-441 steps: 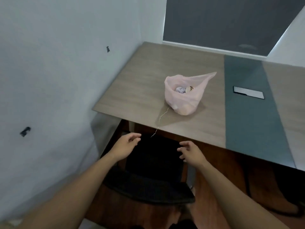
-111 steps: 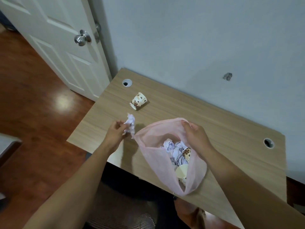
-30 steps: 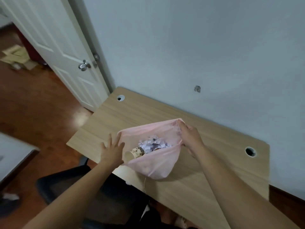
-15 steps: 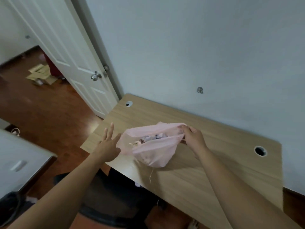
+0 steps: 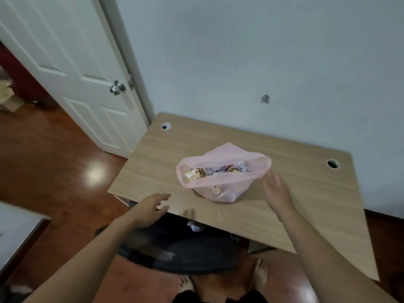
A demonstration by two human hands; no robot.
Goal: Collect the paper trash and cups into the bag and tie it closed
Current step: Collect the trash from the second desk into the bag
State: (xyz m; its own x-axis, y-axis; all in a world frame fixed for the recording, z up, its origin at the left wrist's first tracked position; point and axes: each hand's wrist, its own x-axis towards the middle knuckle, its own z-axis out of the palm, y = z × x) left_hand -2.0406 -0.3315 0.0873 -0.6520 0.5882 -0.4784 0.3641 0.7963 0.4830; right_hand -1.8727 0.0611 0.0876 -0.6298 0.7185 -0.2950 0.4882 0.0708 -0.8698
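A pink plastic bag point(image 5: 220, 190) sits on the wooden desk point(image 5: 295, 204) with its mouth gaping wide. Inside lie patterned paper cups point(image 5: 197, 173) and crumpled paper point(image 5: 220, 169). My right hand point(image 5: 276, 189) hovers just right of the bag's rim with relaxed fingers, holding nothing. My left hand point(image 5: 150, 209) floats over the desk's front edge, left of the bag, fingers loose and empty. A scrap of white paper point(image 5: 195, 228) lies below the desk edge on the black chair.
A black chair point(image 5: 181, 250) stands under the desk's front edge. A white door point(image 5: 72, 68) with a metal knob stands open at the left. Two cable holes pierce the desk top. Wooden floor spreads to the left; my bare feet show below.
My right hand has let go of the bag's rim, and the bag now rests on the desk by itself. My left hand has dropped back toward the desk's front edge.
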